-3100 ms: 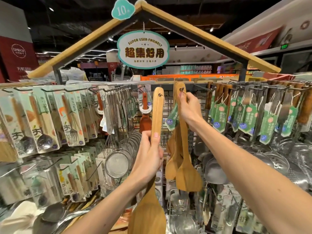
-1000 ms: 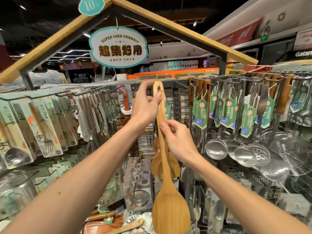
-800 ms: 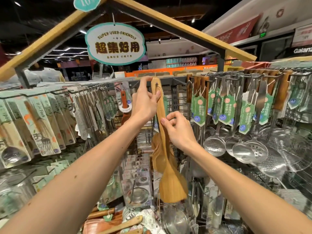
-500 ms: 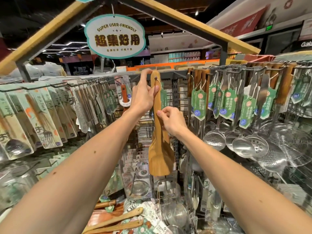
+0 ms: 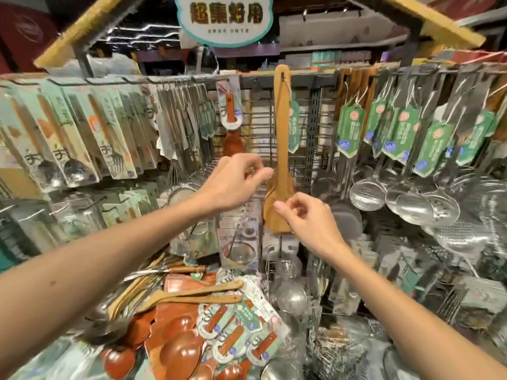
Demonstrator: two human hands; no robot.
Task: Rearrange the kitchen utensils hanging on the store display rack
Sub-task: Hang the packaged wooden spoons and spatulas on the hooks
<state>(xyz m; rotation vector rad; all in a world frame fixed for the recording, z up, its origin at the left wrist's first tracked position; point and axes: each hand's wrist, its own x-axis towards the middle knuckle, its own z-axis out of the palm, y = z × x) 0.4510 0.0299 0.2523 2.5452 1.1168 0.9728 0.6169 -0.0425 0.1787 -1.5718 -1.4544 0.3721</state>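
Left grip (image 5: pixel 233 182): loosely curled, holding nothing | right grip (image 5: pixel 307 218): same | flat light-brown wooden spatula (image 5: pixel 282 149): hooked, frame centre.

The right hand (image 5: pixel 307 220) covers the lower right corner of the wooden spatula (image 5: pixel 282 149) blade; contact cannot be confirmed. Motion blur softens the left hand (image 5: pixel 233 182) fingers. Above both hands, the frame edge cuts off the hanging sign (image 5: pixel 225 17). Right of the spatula, print on the green tags (image 5: pixel 349 130) is illegible.
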